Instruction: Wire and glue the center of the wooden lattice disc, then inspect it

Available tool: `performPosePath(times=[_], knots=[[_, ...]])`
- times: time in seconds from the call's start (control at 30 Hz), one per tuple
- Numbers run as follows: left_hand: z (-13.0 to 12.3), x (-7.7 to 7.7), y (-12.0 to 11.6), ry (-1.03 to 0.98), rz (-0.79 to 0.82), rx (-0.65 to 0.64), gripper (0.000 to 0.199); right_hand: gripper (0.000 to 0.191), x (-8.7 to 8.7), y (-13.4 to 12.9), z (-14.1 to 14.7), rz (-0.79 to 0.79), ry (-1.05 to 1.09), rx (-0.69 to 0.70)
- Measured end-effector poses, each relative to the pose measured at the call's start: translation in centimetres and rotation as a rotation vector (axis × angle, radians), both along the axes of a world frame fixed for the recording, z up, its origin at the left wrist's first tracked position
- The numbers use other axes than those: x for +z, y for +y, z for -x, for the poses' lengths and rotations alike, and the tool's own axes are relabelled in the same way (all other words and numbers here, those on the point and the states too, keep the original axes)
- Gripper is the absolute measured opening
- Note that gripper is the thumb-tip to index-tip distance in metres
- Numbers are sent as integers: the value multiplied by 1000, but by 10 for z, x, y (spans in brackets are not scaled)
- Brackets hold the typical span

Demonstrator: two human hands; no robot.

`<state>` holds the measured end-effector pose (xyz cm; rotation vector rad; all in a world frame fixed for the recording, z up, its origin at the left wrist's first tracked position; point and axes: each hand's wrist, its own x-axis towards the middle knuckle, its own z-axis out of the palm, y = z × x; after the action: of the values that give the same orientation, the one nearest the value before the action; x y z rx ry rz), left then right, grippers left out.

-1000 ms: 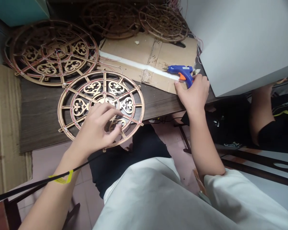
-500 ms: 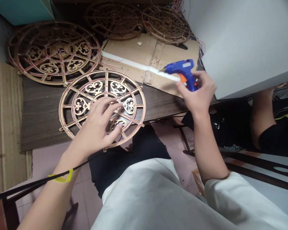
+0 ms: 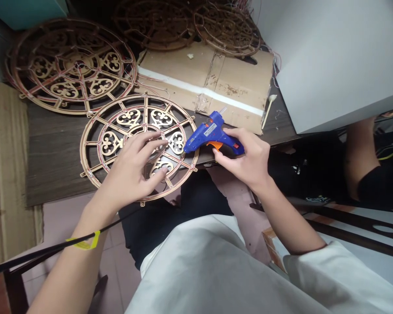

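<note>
My right hand (image 3: 249,161) grips a blue hot glue gun (image 3: 208,131) by its handle, a finger near the orange trigger. The nozzle points left and down, at the right side of a round wooden lattice frame (image 3: 129,117); whether it touches cannot be told. A clear glue stick (image 3: 223,110) sticks out of the gun's back. My left hand (image 3: 132,168) rests over the middle of the frame, fingers spread and curved, thumb apart. Reddish wires run along the frame's rings and spokes. The hub is partly hidden under my left fingers. The frame's near edge overhangs the table.
Stacked similar frames (image 3: 55,102) stand at the left, with more frames (image 3: 227,30) behind. A cardboard sheet (image 3: 245,74) with a white strip lies on the dark table (image 3: 52,165). A white panel (image 3: 340,65) stands at right; another person's arm (image 3: 360,152) is beyond it.
My right hand has brought the glue gun left and toward me, from over the cardboard to the frame's right rim. My left hand has stayed about where it was.
</note>
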<state>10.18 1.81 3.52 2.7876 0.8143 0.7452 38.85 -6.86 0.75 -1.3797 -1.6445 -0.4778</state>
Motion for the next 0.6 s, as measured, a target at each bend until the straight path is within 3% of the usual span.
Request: performPosePath(times=[0.2,0.6], knots=[[-2,-1,0,-21,1,1,52,35,-1,-3,3,2,12,87],[-2,-3,0,-30,-4,-1,52,38,0,-6,5,-55,-76,66]])
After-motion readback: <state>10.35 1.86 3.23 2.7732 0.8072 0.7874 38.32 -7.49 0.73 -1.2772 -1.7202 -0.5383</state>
